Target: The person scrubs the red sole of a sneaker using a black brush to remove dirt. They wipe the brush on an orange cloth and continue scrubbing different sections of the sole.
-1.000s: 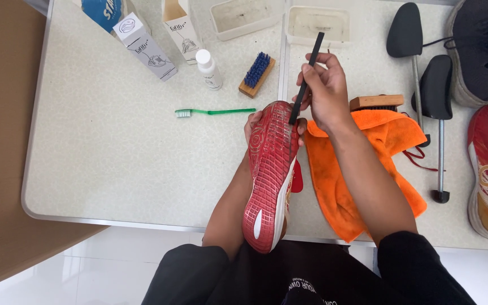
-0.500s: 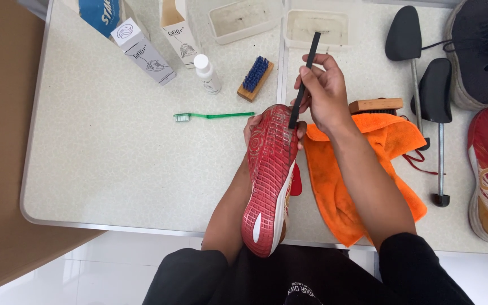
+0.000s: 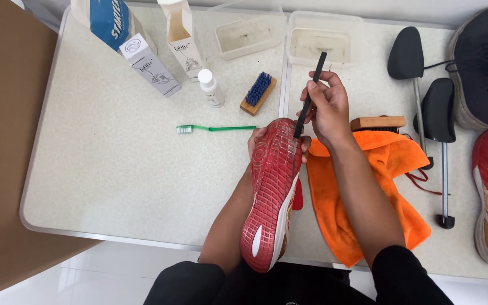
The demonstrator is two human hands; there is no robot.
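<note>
The red shoe (image 3: 272,192) is held sole-up, heel toward the body. The left hand (image 3: 255,141) is closed around the toe from beneath, fingertips showing at both edges. The shoe is judged light, with a flexible ribbed sole; support it at the forefoot. The right hand (image 3: 326,107) pinches a thin black stick (image 3: 309,96), its tip on the sole just below the fingers. Beyond the fingers stand a small white bottle (image 3: 210,87), two white cartons (image 3: 148,65) and a blue-and-white box (image 3: 108,20).

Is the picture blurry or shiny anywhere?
Head view: even, soft light; only faint shadows beside the bottle and boxes; no strong glare on the table; the shoe, stick and right hand look sharp; the table edges bend slightly toward the corners.
</note>
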